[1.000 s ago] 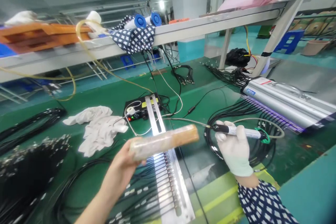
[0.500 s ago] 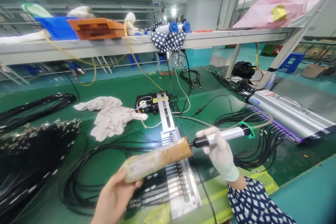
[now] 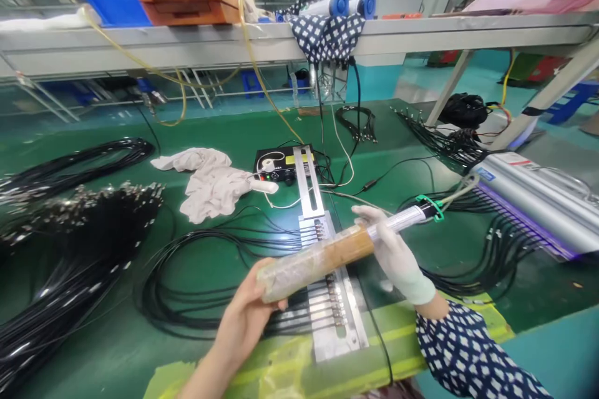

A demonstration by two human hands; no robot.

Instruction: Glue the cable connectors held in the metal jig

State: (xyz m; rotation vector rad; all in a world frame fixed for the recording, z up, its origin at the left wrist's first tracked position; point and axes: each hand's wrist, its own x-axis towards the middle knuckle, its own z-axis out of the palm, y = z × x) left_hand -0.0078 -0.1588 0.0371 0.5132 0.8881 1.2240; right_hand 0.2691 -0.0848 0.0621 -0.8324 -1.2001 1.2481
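My bare left hand (image 3: 248,308) grips the near end of a long tan tube (image 3: 344,248), wrapped in clear tape along its left part. It is tilted up to the right, above a metal fixture strip (image 3: 330,349) with cable ends laid across it. In my gloved right hand (image 3: 397,265) is a white syringe-like dispenser (image 3: 406,218) with a green clip and a hose at its rear. The dispenser's black nose is hidden at the tube's far end, apparently inside it. A loop of black cables (image 3: 161,290) runs left from the fixture.
A white cloth (image 3: 210,184) and a black control box (image 3: 281,165) lie behind. Black cable bundles (image 3: 84,262) fill the left side. Silver lamp-like housings (image 3: 528,193) stand at right. A shelf rail (image 3: 187,50) crosses above, with an orange bin (image 3: 182,0) on it.
The dispenser's black nose, visible at the tube's end before, is now hidden there. The tube has moved right in view and closer to my right hand. The camera view has shifted.
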